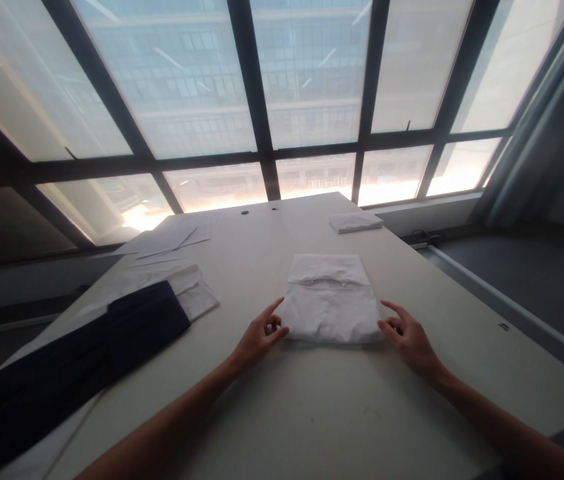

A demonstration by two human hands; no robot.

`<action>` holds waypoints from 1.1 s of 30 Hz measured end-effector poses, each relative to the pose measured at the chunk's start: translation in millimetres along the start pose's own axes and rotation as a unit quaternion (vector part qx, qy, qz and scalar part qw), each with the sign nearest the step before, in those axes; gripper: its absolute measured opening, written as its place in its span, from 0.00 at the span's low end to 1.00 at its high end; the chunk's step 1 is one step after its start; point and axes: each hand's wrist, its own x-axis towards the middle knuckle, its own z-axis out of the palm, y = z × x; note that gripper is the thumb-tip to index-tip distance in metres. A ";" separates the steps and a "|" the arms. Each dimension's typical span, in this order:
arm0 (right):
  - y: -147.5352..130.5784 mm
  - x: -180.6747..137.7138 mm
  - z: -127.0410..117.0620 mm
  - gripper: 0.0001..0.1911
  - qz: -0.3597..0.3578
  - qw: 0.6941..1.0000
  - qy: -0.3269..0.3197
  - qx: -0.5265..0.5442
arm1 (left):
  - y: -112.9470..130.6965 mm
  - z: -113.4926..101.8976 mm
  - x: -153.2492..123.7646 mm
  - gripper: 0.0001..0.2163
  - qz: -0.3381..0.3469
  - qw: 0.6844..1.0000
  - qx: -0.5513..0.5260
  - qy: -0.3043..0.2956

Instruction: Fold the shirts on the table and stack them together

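A folded white garment (332, 313) lies flat on the white table (282, 407), with a slightly gaping crosswise fold in its upper half. My left hand (261, 333) is at its left side, index finger stretched forward and thumb apart, the other fingers curled. At the right side my right hand (411, 339) mirrors this, thumb and index finger spread. Both thumb tips are at the garment's near corners; whether they touch the fabric I cannot tell. Neither hand grips anything.
Left on the table lies a dark navy garment (112, 343), partly over white cloth (197, 297). Loose paper sheets (177, 241) are at the far left. Another folded white cloth (356, 222) sits near the far right edge. Large windows (202, 73) rise behind; a grey curtain (537, 127) hangs right.
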 end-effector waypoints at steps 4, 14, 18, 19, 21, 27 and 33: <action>1.5 -2.6 3.4 0.29 0.001 1.000 0.008 -0.005 | 1.1 0.9 -3.8 0.34 -0.020 1.000 -0.003 -0.008; 11.7 -7.4 4.8 0.27 -0.016 0.996 0.032 -0.078 | -1.8 5.6 -7.9 0.28 -0.010 0.997 0.078 0.009; 11.5 -1.6 6.0 0.27 -0.014 0.998 0.037 -0.056 | -1.3 5.2 -3.9 0.27 -0.012 0.997 0.074 0.027; 11.4 1.4 6.6 0.28 -0.011 0.998 0.037 -0.054 | -1.9 5.1 -1.1 0.27 -0.013 0.997 0.070 0.036; 11.6 9.3 8.6 0.28 -0.013 0.997 0.034 -0.063 | -3.5 5.1 6.4 0.27 -0.016 0.997 0.059 0.053; 17.7 33.5 17.3 0.25 -0.044 0.992 0.043 -0.107 | -8.6 10.0 22.8 0.22 -0.008 0.995 0.060 0.078; 21.6 36.3 13.2 0.25 -0.044 0.978 0.050 -0.198 | -10.6 9.1 24.7 0.22 0.017 0.976 0.204 0.068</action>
